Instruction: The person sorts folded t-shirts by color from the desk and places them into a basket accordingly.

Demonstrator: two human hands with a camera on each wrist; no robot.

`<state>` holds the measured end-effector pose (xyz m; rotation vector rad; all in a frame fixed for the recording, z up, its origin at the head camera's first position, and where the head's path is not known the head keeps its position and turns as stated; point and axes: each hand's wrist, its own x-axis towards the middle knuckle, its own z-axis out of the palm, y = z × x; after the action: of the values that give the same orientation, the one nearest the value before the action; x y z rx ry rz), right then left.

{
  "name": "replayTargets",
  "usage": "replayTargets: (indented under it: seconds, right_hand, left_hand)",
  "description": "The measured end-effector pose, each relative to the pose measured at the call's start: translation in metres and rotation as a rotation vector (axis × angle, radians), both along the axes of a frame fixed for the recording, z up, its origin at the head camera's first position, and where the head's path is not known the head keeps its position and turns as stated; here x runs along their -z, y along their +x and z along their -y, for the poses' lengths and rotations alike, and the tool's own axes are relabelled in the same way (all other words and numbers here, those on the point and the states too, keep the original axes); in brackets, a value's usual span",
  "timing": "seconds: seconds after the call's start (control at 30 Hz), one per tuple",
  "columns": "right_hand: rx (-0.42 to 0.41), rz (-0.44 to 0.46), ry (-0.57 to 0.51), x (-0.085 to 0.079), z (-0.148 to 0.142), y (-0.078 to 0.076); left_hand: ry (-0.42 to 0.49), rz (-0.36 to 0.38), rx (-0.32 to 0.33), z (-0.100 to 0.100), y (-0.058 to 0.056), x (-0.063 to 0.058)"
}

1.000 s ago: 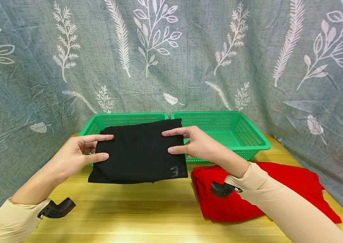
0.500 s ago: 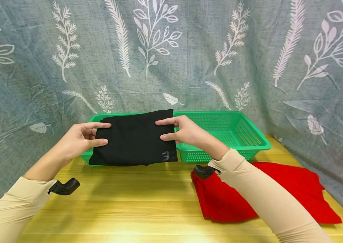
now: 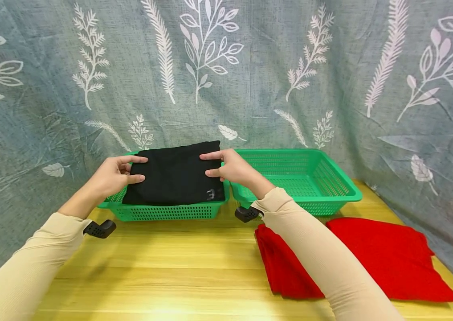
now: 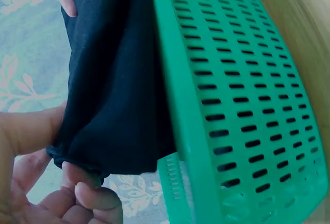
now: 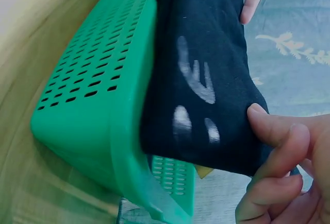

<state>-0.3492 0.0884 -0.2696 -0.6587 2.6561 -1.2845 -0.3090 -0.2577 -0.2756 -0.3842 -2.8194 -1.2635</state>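
Note:
A folded black garment (image 3: 174,174) hangs over the left green basket (image 3: 166,213), its lower edge right at the front rim. My left hand (image 3: 115,176) pinches its left side between thumb and fingers. At the other side my right hand (image 3: 234,170) grips it the same way. The left wrist view shows bunched cloth between the left thumb and fingers, with the black garment (image 4: 113,80) beside the basket wall (image 4: 232,90). Pale, shiny marks are printed near one corner of the black garment (image 5: 206,23) in the right wrist view. Most of the basket's inside is hidden behind the cloth.
A second green basket (image 3: 332,206) stands close to the right of the first. Folded red cloth (image 3: 386,258) lies on the wooden table (image 3: 162,267) at the right, partly behind my right sleeve. A patterned curtain (image 3: 258,80) hangs behind the baskets.
Both hands have moved the black garment forward and slightly left, from in front of the baskets to over the left one. That basket's front wall has come into view below it.

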Motion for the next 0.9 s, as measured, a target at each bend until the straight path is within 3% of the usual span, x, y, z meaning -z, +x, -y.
replayTargets:
  seconds: [0.43, 0.73, 0.9]
  right_hand:
    - [0.061, -0.045, 0.021, 0.014, 0.023, -0.016]
    - [0.067, -0.025, 0.074, 0.027, 0.034, -0.017]
    - [0.091, -0.07, 0.163, 0.03, 0.033, -0.017]
  left_hand:
    - [-0.103, -0.112, -0.056, 0.003, -0.018, 0.016]
    - [-0.147, -0.094, -0.043, 0.009, -0.021, 0.027]
    - [-0.133, -0.031, -0.061, 0.012, -0.018, 0.027]
